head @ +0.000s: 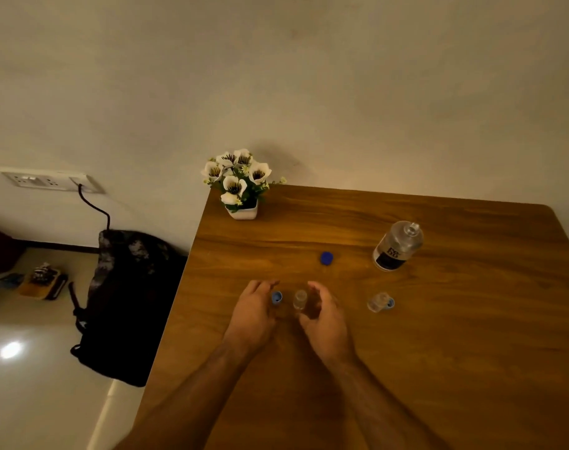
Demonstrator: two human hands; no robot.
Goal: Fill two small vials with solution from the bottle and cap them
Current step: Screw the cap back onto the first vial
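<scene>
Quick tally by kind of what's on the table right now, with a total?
Small clear glass vials: 2
Blue plastic caps: 3
Large clear glass bottle with dark label: 1
White pot of artificial white flowers: 1
Total: 7

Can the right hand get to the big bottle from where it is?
Probably yes. The right hand holds nothing, and only bare table lies between it and the bottle, which stands uncapped toward the far right.
</scene>
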